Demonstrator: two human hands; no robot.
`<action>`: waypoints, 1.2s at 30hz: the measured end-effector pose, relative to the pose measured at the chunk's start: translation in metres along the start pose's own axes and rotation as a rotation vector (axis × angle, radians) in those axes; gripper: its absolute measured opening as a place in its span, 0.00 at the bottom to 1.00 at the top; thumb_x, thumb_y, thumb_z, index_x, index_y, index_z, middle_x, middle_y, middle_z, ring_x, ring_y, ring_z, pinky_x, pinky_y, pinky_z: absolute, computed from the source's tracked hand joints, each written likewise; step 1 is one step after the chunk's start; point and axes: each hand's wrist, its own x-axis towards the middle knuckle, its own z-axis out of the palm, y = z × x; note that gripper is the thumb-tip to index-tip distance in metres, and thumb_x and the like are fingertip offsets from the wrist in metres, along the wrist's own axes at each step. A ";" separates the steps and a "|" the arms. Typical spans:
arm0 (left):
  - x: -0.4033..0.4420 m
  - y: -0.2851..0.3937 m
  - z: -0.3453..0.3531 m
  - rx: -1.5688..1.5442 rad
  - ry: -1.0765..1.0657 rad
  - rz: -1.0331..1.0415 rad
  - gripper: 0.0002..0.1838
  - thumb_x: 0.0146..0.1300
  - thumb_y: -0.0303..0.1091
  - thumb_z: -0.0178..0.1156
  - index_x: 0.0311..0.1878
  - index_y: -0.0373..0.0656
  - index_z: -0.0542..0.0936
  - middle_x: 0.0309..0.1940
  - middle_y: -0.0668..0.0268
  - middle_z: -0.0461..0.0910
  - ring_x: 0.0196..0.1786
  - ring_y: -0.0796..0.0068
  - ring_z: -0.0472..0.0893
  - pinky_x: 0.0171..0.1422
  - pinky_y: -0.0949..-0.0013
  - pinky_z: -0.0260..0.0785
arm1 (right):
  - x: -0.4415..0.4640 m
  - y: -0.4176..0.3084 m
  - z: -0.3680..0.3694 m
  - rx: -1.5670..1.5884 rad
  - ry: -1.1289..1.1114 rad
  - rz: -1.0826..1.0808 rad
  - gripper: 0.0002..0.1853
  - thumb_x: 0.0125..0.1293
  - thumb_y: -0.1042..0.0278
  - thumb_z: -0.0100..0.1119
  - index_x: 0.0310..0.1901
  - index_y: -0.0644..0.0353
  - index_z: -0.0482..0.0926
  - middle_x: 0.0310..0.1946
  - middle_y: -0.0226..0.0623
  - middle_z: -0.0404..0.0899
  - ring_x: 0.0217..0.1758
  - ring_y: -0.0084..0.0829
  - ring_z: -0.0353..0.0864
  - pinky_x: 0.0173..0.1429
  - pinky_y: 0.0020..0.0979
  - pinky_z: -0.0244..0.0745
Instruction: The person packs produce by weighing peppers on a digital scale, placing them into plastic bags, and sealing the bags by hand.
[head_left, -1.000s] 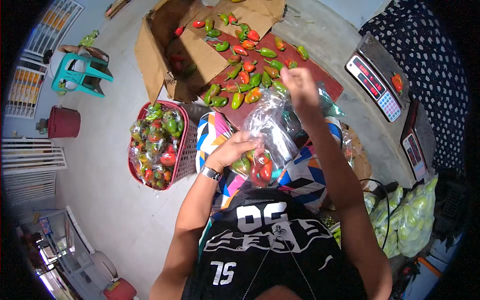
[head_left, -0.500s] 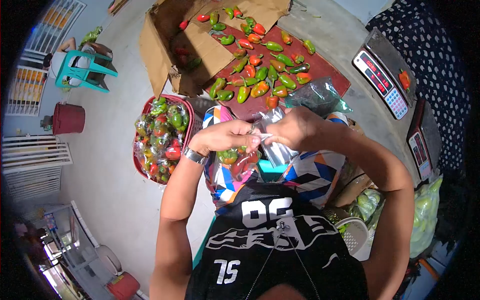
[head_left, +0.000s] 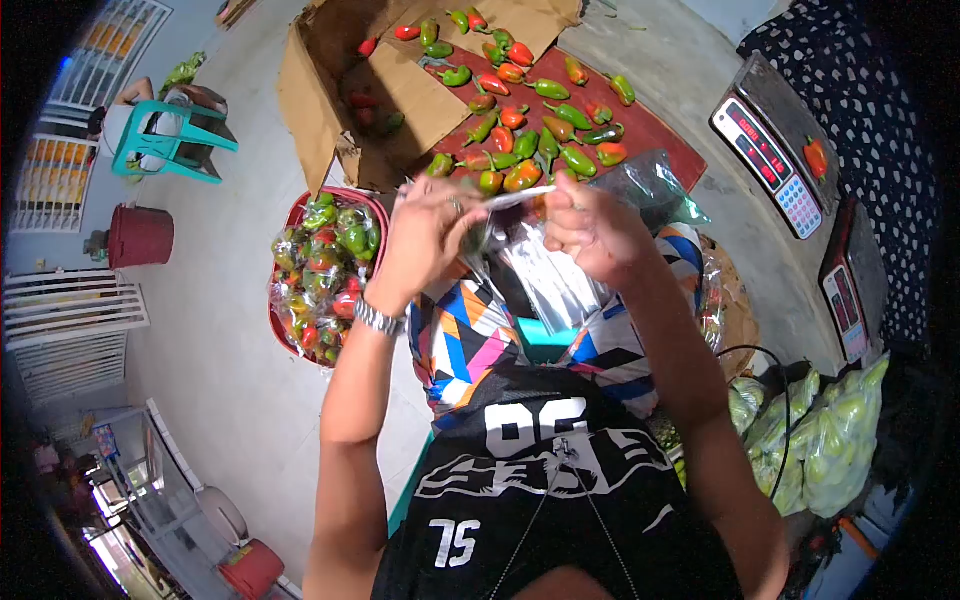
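Note:
My left hand (head_left: 428, 235), with a metal watch at its wrist, is closed on the twisted neck of a clear plastic bag (head_left: 505, 199). The other end of that twist is pinched in my right hand (head_left: 592, 232). The bag's contents are mostly hidden behind my left hand. Clear empty bags (head_left: 560, 280) lie over my lap between the hands. Beyond them, several red and green peppers (head_left: 523, 177) are spread on a dark red board (head_left: 660, 135). A dark plastic bag (head_left: 645, 190) lies at the board's near right.
A pink basket (head_left: 383, 215) of bagged peppers stands at left, below an opened cardboard box (head_left: 310, 100). Two scales (head_left: 768, 165) are at right, one with a pepper on it. Large bags of green produce (head_left: 820, 440) sit at lower right. A person (head_left: 135, 92) is by a teal chair (head_left: 150, 140).
From one second ago, my right hand came down from over the board to the bag's neck. Since the last frame, both hands moved up slightly and apart, stretching the twisted plastic.

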 end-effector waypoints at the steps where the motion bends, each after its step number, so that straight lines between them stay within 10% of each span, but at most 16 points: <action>1: 0.010 0.000 -0.005 0.006 0.007 0.041 0.09 0.67 0.35 0.68 0.45 0.42 0.90 0.47 0.62 0.89 0.51 0.57 0.82 0.59 0.57 0.72 | 0.001 -0.001 -0.006 0.214 -0.016 0.024 0.18 0.82 0.48 0.50 0.38 0.53 0.72 0.19 0.14 0.55 0.20 0.16 0.56 0.41 0.26 0.62; 14: 0.036 0.023 0.026 0.225 0.303 -0.020 0.06 0.62 0.31 0.66 0.41 0.43 0.89 0.48 0.65 0.88 0.46 0.53 0.84 0.49 0.58 0.79 | -0.021 0.052 0.052 -0.013 -0.083 -0.183 0.16 0.85 0.56 0.44 0.40 0.57 0.72 0.23 0.21 0.60 0.26 0.19 0.59 0.41 0.28 0.64; 17: 0.070 0.059 0.014 -0.797 0.196 -0.419 0.07 0.70 0.29 0.65 0.44 0.36 0.89 0.47 0.63 0.89 0.43 0.74 0.85 0.49 0.70 0.78 | -0.012 0.083 0.041 0.243 -0.372 -0.172 0.16 0.84 0.54 0.45 0.38 0.54 0.70 0.23 0.22 0.62 0.26 0.21 0.61 0.42 0.30 0.65; 21: 0.065 0.060 -0.006 -1.194 -0.328 -0.065 0.11 0.67 0.33 0.70 0.37 0.33 0.87 0.45 0.56 0.88 0.49 0.72 0.83 0.57 0.67 0.75 | 0.006 0.098 -0.021 0.364 -0.571 -0.090 0.13 0.79 0.54 0.53 0.39 0.53 0.73 0.25 0.24 0.67 0.30 0.23 0.67 0.45 0.30 0.66; 24: 0.051 0.043 0.004 -1.343 -0.387 -0.153 0.13 0.67 0.36 0.70 0.36 0.33 0.86 0.44 0.55 0.87 0.46 0.69 0.84 0.55 0.66 0.75 | -0.013 0.079 -0.055 -0.492 0.082 -0.317 0.13 0.79 0.56 0.54 0.43 0.58 0.79 0.30 0.24 0.77 0.31 0.17 0.71 0.40 0.23 0.67; 30: 0.024 0.026 0.034 -1.466 -0.104 -0.470 0.08 0.72 0.30 0.64 0.44 0.34 0.88 0.47 0.58 0.88 0.48 0.73 0.84 0.58 0.68 0.76 | -0.014 0.008 -0.038 -0.773 0.097 -0.313 0.18 0.83 0.55 0.50 0.35 0.57 0.75 0.23 0.21 0.70 0.26 0.15 0.66 0.32 0.23 0.62; 36: 0.021 0.026 0.040 -0.620 -0.034 -0.659 0.09 0.69 0.32 0.67 0.44 0.35 0.89 0.40 0.58 0.89 0.41 0.79 0.86 0.45 0.72 0.78 | -0.010 0.020 -0.012 -0.985 0.366 -0.373 0.18 0.82 0.57 0.53 0.33 0.58 0.78 0.22 0.23 0.71 0.25 0.15 0.68 0.29 0.24 0.64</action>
